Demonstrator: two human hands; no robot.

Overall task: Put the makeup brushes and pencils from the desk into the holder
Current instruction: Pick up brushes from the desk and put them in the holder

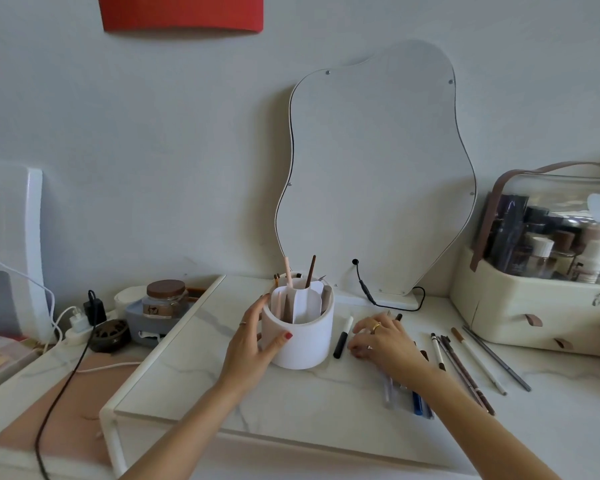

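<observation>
A white round holder [300, 336] with inner dividers stands on the marble shelf [291, 393] and has a few brushes and pencils upright in it. My left hand [253, 341] grips its left side, thumb across the front. My right hand [383, 341] lies over pencils on the shelf just right of the holder, fingers curled down onto them; whether it holds one I cannot tell. A black-and-white pen [343, 336] lies between holder and right hand. Several pencils [471, 362] lie fanned to the right, and blue and clear pens [418, 405] show under my right forearm.
A wavy mirror [378, 174] leans on the wall behind the holder, its cable [371, 296] on the shelf. A cream cosmetics case [541, 296] sits at right. At left are a jar [165, 299], chargers [92, 311] and a black cable [59, 393].
</observation>
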